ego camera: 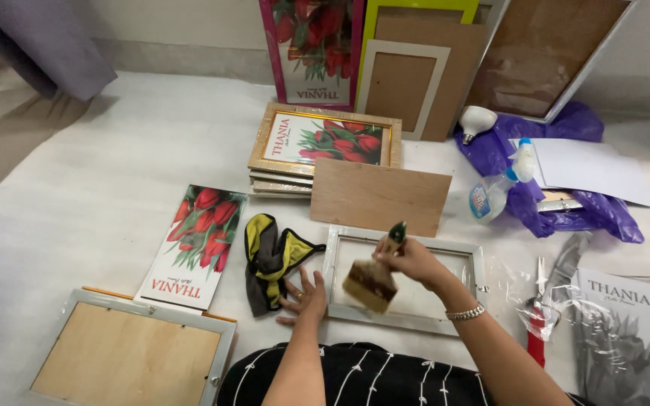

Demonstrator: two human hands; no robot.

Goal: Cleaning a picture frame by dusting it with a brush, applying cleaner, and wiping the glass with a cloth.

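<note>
My right hand (414,261) grips a wide brush (371,284) over the white frame (404,277) on the floor, my left hand (306,298) lies flat and open beside it, brushing not finished, I think.

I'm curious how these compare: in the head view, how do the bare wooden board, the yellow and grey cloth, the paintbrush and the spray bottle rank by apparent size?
1. Wooden board.
2. Yellow and grey cloth.
3. and 4. Paintbrush in the right hand and spray bottle: they look alike, and the brush is nearer the camera, so I won't rank them.
</note>
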